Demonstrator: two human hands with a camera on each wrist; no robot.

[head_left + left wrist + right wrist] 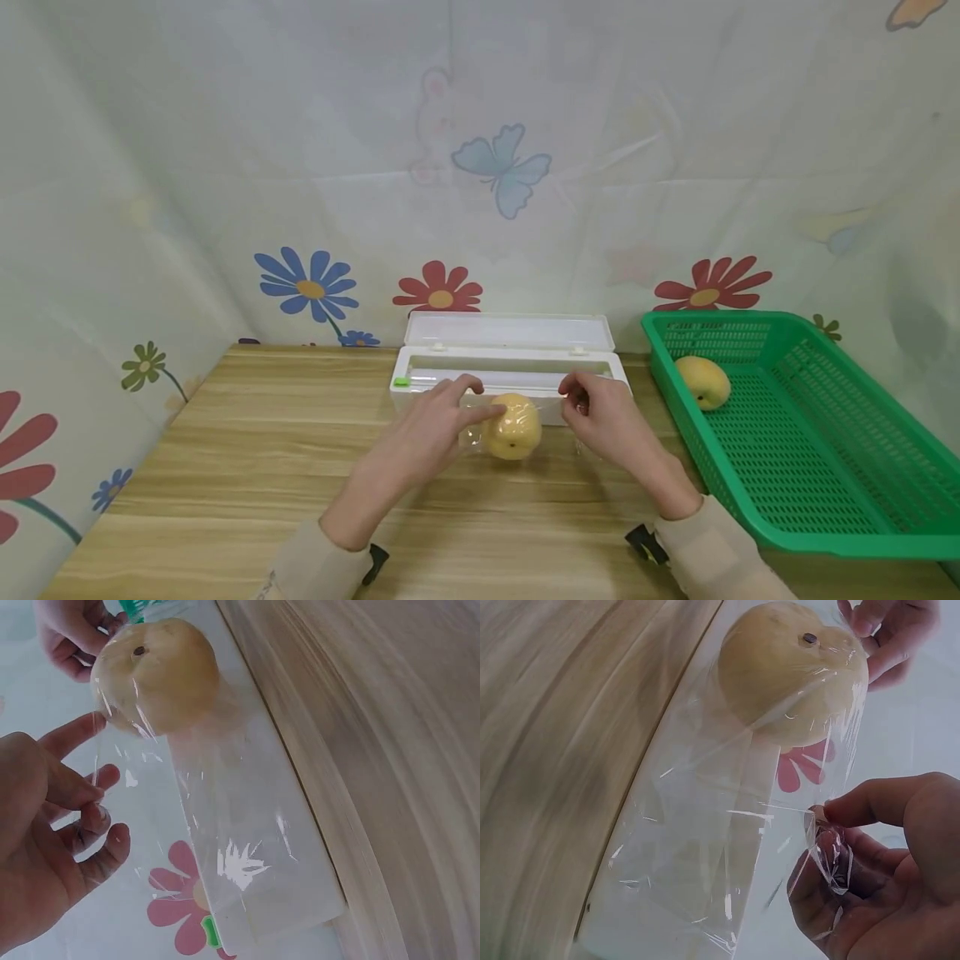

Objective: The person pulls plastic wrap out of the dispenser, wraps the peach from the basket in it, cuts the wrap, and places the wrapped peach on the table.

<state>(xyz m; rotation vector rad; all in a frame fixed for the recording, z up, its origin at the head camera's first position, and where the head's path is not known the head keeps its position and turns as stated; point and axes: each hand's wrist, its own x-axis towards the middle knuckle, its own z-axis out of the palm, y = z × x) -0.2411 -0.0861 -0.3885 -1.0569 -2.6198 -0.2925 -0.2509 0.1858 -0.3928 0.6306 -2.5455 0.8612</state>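
A round yellow pear [513,437] with a dark stem sits between the hands, under clear cling film [682,802] that stretches to both sides. My left hand [431,425] pinches the film's left part between thumb and a finger; its index fingertip reaches the pear's side. On the other side, my right hand [611,417] grips a bunched edge of film, seen crumpled in its fingers in the right wrist view. Just behind the pear is a white film dispenser box [558,412], its lid [510,332] raised, with a green tab [402,382] at its left end.
To the right stands a green plastic basket [862,543] with perforated walls, holding another yellow pear [705,383] near its left side. The wooden table [262,433] meets a flower-patterned curtain [360,200] at the back. A dark strap [647,543] shows by the right sleeve.
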